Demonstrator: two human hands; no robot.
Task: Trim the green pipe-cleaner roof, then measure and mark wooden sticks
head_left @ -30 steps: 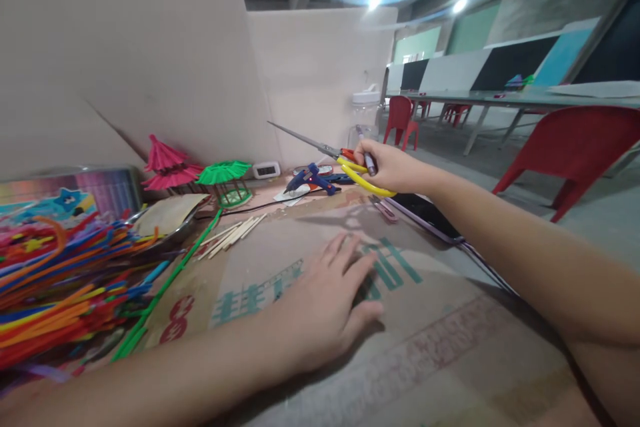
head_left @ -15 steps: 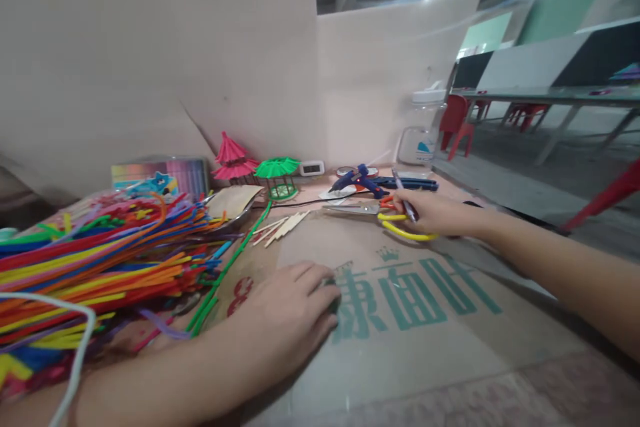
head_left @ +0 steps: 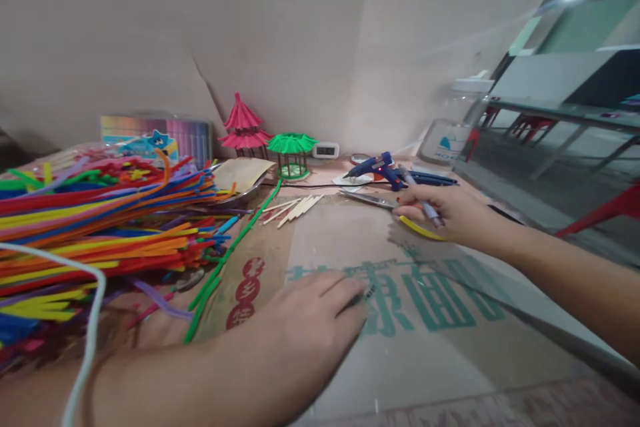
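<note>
My left hand (head_left: pixel 320 313) lies palm down on a flat cardboard sheet (head_left: pixel 430 360) printed with green characters, its fingers slightly bent. A small strip with dark ticks shows at its fingertips, too little of it to name. At the right, my right hand (head_left: pixel 445 210) is closed around a purple-grey marker pen (head_left: pixel 431 212) and the handles of a pair of scissors (head_left: pixel 370 199). One yellow handle loop shows below the fingers, and the blades point left. Several pale wooden sticks (head_left: pixel 300 210) lie on the far part of the cardboard.
Bundles of coloured pipe cleaners (head_left: pixel 100 213) fill the left side, crossed by a white cable (head_left: pixel 93 333). At the back stand a pink-roofed model (head_left: pixel 243 123), a green-roofed model (head_left: pixel 293 147), a small digital clock (head_left: pixel 326 150), a blue glue gun (head_left: pixel 377 169) and a clear plastic jug (head_left: pixel 453 123).
The view has turned slightly left. My right hand has closed further over the scissors, and the pen in it now slants more. My left hand still rests on the cardboard.
</note>
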